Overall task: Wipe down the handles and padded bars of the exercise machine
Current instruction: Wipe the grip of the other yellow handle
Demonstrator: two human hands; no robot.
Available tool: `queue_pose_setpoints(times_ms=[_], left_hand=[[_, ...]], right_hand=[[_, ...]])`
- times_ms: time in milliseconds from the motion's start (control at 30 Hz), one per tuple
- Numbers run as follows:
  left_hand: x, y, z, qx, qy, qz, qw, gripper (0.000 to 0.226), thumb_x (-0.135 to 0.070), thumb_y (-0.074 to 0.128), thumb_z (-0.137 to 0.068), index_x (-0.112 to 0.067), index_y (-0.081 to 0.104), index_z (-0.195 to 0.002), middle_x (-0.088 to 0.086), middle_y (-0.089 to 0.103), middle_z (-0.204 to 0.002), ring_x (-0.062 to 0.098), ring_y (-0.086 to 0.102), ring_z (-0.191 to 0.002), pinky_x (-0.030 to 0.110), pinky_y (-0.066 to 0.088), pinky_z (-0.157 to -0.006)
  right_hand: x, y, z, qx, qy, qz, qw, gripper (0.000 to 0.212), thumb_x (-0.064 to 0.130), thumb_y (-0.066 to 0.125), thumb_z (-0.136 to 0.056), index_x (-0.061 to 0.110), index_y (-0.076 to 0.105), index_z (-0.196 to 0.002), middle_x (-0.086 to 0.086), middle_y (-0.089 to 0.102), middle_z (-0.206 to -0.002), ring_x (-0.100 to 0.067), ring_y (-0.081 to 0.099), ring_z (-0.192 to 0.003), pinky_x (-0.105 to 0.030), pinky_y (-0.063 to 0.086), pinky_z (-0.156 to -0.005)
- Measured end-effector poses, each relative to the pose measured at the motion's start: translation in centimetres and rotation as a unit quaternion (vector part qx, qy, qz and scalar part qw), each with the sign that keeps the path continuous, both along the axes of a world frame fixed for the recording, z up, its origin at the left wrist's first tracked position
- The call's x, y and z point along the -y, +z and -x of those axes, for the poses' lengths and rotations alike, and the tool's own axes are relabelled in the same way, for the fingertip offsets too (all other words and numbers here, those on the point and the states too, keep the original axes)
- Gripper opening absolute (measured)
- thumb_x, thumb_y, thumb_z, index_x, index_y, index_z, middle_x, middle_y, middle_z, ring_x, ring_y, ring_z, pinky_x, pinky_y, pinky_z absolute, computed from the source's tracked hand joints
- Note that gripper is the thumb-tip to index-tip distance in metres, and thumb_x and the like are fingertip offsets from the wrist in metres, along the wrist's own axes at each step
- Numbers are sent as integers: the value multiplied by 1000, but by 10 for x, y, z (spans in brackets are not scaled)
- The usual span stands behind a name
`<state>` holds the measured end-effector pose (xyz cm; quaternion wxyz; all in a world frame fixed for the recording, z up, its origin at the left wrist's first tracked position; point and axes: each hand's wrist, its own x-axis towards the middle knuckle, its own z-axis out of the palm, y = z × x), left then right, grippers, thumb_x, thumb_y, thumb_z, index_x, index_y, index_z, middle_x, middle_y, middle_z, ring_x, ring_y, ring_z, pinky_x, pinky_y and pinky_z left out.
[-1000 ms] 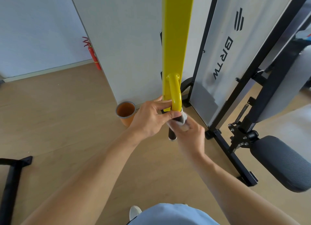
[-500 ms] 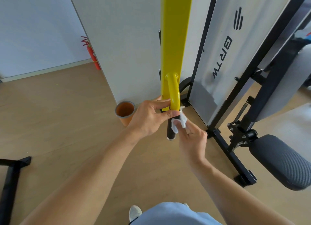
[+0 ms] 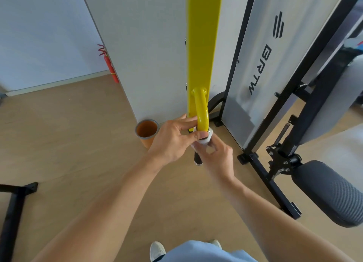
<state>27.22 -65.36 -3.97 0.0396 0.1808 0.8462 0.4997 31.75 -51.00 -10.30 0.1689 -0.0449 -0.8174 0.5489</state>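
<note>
Left hand (image 3: 172, 142) pinched the yellow bent bar (image 3: 202, 112) where it met the black handle grip (image 3: 198, 157), thumb and forefinger closed around the joint. Looked like bracing, so the hanging handle didn't swing under the wipe.

Right hand (image 3: 218, 155) had its fingers clamped on a white wipe (image 3: 204, 139), wrapped around the top of the grip just below the yellow bar. Hand was motion-blurred, so exact finger layout unclear. My read: mid-stroke on the handle, upper end being covered, lower end of the grip bare and probably not yet done in this pass.

Handle hung off the yellow upright (image 3: 202, 45), directly in front of the person. Padded roller (image 3: 330, 195) sat low at right on the black frame (image 3: 261, 163), well apart from both hands, untouched as far as I could tell.

Room: light wood-look floor (image 3: 78, 144), white partition panel (image 3: 147, 45) behind the upright, grey-rimmed orange cup (image 3: 147, 131) on the floor at its base, just left of the left hand. Red fire extinguisher (image 3: 110, 65) stood against the far wall.
</note>
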Motion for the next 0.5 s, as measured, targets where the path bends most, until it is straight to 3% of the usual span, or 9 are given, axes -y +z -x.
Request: queue_pose_setpoints(times_ms=[133,200,300,333,500], left_hand=[[-1,5,-4,11,7,-3,1000,22,-48,73,-85,-53,73,-107,-18,62,-137,3,41,-143,26,33,-119],[-1,5,-4,9,7,2,1000,22,-48,73,-86,-51,74,-108,-20,64,-135,5,47,-139,35,36,-118],[-2,4,-3,11,15,8,1000,25,-51,73,-85,-47,75,-110,-21,66,-131,8,54,-133,39,41,-113],[-2,4,-3,14,18,5,1000,25,-52,73,-85,-48,75,-109,-22,66,-131,6,55,-131,38,42,-112],[-1,0,-4,27,-7,-26,999,19,-55,72,-82,-59,72,-101,-36,60,-129,-6,48,-134,28,39,-113]], right_hand=[[-7,-35,-9,111,30,-47,992,26,49,77,-80,29,63,-88,10,67,-71,-13,61,-63,-22,44,-52],[-6,-16,-4,71,13,-14,997,23,45,79,-80,28,69,-91,14,70,-74,-7,65,-67,-25,50,-57],[-6,22,1,-32,10,31,999,19,35,77,-83,30,72,-100,19,71,-79,-1,66,-75,-16,49,-64],[-7,21,2,-29,20,27,999,19,36,77,-83,32,71,-100,17,72,-80,-3,65,-76,-16,49,-64],[-17,-58,-1,191,33,-82,978,36,49,79,-76,17,65,-82,3,65,-66,-20,57,-60,-31,39,-51]])
